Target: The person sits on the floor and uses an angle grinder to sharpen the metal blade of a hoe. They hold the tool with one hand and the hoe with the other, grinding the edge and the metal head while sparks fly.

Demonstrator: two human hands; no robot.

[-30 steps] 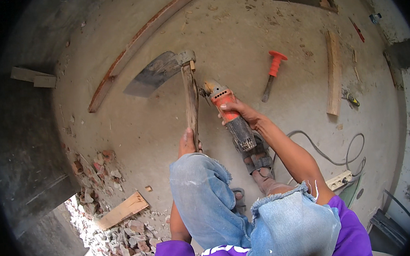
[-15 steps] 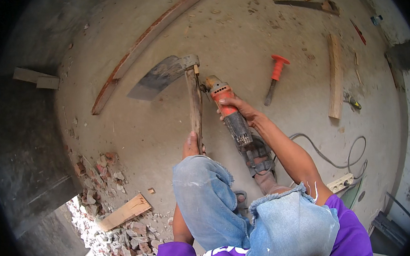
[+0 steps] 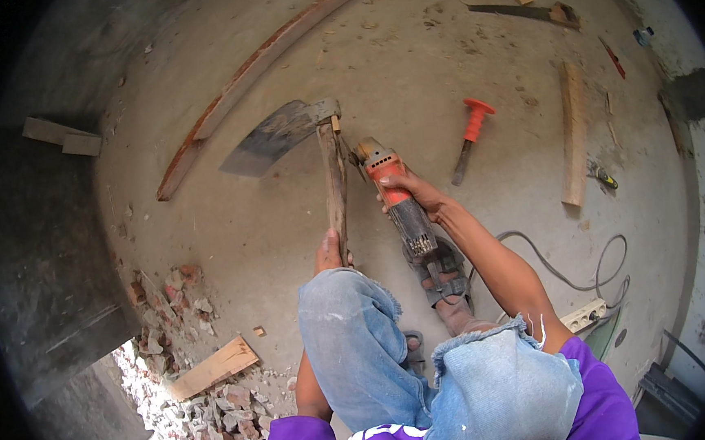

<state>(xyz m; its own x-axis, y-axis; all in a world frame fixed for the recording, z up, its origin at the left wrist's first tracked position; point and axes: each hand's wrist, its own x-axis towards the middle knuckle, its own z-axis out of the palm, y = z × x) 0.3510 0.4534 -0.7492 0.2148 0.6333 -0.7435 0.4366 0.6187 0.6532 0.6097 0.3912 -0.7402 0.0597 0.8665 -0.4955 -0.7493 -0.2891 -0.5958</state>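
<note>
My left hand (image 3: 331, 252) is closed round the wooden handle of a hoe (image 3: 333, 176), just beyond my left knee. The hoe's broad grey blade (image 3: 269, 140) points to the left at the handle's far end, with a small wood wedge (image 3: 335, 125) beside the handle in its socket. In my right hand (image 3: 409, 193) is an orange and black angle grinder (image 3: 391, 186), gripped round its body. The grinder's head is close to the right side of the handle, near the socket. Whether its disc touches the wood I cannot tell.
An orange-gripped chisel (image 3: 472, 138), a wooden beam (image 3: 573, 135) and a handsaw (image 3: 530, 13) lie to the right. A cord runs near a power strip (image 3: 584, 316). Brick rubble (image 3: 232, 420) and a board (image 3: 214, 367) lie at the left. A long timber (image 3: 249, 80) crosses the far floor.
The hoe's head and the grinder's head have shifted slightly nearer to me. Both hands keep their grips, and the rest of the scene looks almost the same.
</note>
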